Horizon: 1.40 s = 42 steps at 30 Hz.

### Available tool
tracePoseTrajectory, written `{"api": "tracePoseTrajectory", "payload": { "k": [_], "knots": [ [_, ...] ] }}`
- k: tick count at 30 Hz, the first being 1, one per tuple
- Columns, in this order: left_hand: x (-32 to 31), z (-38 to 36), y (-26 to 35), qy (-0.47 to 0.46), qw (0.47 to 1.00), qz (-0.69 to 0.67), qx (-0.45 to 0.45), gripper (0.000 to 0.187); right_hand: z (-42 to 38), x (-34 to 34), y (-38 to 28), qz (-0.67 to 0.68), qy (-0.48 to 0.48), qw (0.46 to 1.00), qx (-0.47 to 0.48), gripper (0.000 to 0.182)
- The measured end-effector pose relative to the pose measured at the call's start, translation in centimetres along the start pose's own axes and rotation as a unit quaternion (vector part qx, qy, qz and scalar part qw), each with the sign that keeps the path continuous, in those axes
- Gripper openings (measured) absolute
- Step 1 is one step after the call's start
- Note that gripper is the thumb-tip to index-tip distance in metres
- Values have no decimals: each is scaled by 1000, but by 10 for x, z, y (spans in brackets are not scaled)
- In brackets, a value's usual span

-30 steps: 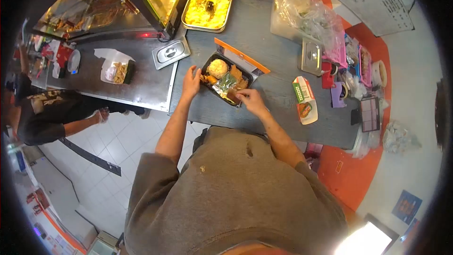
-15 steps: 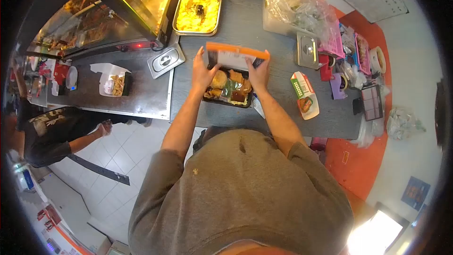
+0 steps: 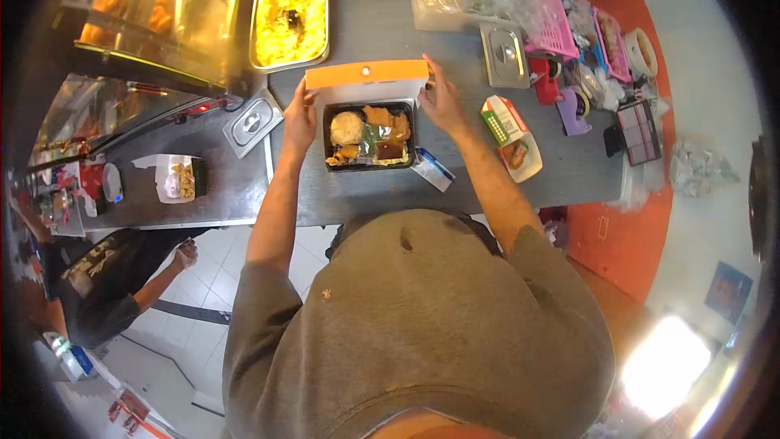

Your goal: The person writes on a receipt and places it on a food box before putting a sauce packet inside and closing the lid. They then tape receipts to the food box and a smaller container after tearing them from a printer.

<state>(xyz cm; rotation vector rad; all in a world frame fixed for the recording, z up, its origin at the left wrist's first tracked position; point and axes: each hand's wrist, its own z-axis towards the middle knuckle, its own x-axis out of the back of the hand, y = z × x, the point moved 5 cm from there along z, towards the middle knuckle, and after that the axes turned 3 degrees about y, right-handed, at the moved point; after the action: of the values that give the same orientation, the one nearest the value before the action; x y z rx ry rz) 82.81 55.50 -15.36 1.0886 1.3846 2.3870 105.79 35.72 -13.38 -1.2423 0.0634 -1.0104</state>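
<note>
An orange-and-white cardboard box (image 3: 366,75) stands at the far side of a black food tray (image 3: 367,167). My left hand (image 3: 300,120) is closed on its left end, and the fingers of my right hand (image 3: 441,100) grip the right end. In the tray lie a round pale mound (image 3: 347,128), browned fried pieces (image 3: 388,120), a clear packet with green in it and a small dark sauce portion (image 3: 392,150). Beside the tray's right corner rests a blue-and-white packet (image 3: 434,169). The box's far side is hidden.
A metal pan of yellow food (image 3: 290,24) stands at the back left; its steel lid (image 3: 253,123) lies nearer. Right are a snack carton (image 3: 512,138), a lidded steel container (image 3: 504,54) and pink baskets (image 3: 555,32). A co-worker's gloved hand (image 3: 187,254) is at lower left.
My hands have moved apart to the two ends of the cardboard box. Its orange face has tipped up, uncovering more of the tray. The view has shifted, and the co-worker appears lower.
</note>
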Motion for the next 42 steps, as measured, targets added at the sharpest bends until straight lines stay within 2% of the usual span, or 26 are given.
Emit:
{"api": "tracePoseTrajectory", "payload": {
  "k": [2, 4, 6, 8, 10, 11, 12, 14, 16, 18, 20, 21, 22, 23, 25, 28, 30, 33, 34, 36, 37, 38, 39, 40, 41, 42],
  "knots": [
    [-2, -3, -12, 32, 999, -28, -14, 69, -5, 2, 9, -18, 6, 1000, -13, 63],
    [-9, -3, 3, 5, 1000, -27, 15, 65, -7, 0, 6, -33, 10, 999, -20, 60],
    [-16, -3, 26, 61, 996, -57, -39, 70, -5, -4, 3, 4, 9, 989, -150, 54],
    [-28, -7, 27, 77, 991, -107, -14, 79, 0, -4, -14, -56, 6, 990, -128, 54],
    [-24, -10, 37, 167, 982, -67, -52, 84, 1, -3, -19, -117, 4, 987, -106, 54],
    [-19, -12, 36, 198, 978, -64, -25, 71, 2, -1, -20, -133, 22, 988, -71, 50],
    [-16, -10, 34, 196, 978, -65, -25, 71, 3, 1, -22, -149, 40, 987, -35, 47],
    [-6, -8, 19, 159, 986, -31, 25, 56, 4, 4, -8, -171, 35, 985, -7, 42],
    [6, -9, 17, 133, 991, -14, 9, 50, 0, 12, -7, -192, 28, 981, 23, 39],
    [14, -16, 23, 36, 996, 37, -67, 51, -3, 20, -16, -123, -28, 989, 75, 34],
    [23, -36, 12, 9, 998, 35, -59, 47, -25, 22, -8, -142, -70, 983, 95, 36],
    [23, -47, 9, -40, 990, 37, -133, 42, -39, 18, -7, -160, -113, 974, 113, 38],
    [21, -58, 11, -89, 974, 39, -205, 37, -50, 19, -10, -162, -112, 974, 112, 38],
    [23, -68, 7, -90, 974, 37, -206, 37, -63, 18, -14, -170, -131, 970, 114, 38],
    [15, -89, 8, -179, 943, 115, -258, 28, -84, 9, -9, -193, -151, 961, 130, 39],
    [11, -106, 1, -201, 933, 128, -269, 28, -105, 4, 2, -210, -176, 956, 99, 40],
    [11, -116, 5, -211, 934, 132, -254, 31, -109, 0, 3, -210, -170, 957, 100, 40],
    [8, -119, 9, -259, 950, 106, -138, 39, -111, -1, 1, -237, -177, 951, 95, 36],
    [10, -120, 9, -257, 950, 109, -140, 39, -112, -2, 1, -223, -199, 950, 86, 36],
    [13, -121, 10, -258, 962, 54, -70, 33, -113, -8, 4, -208, -220, 950, 80, 36],
    [5, -124, 12, -256, 963, 56, -69, 33, -118, -13, 14, -176, -209, 961, 30, 37],
    [-2, -126, 0, -176, 980, -28, 85, 35, -123, -18, 24, -142, -199, 969, -20, 38],
    [-7, -134, -18, -90, 961, -113, 236, 39, -125, -26, 21, -140, -200, 970, -17, 38],
    [-18, -141, -28, -87, 961, -112, 236, 39, -129, -32, 25, -69, -159, 976, -134, 40],
    [-28, -149, -44, -33, 954, -149, 257, 48, -133, -35, 29, 3, -115, 962, -247, 42],
    [-34, -157, -60, 21, 942, -185, 278, 57, -132, -37, 21, 3, -118, 963, -244, 42]
  ]
}}
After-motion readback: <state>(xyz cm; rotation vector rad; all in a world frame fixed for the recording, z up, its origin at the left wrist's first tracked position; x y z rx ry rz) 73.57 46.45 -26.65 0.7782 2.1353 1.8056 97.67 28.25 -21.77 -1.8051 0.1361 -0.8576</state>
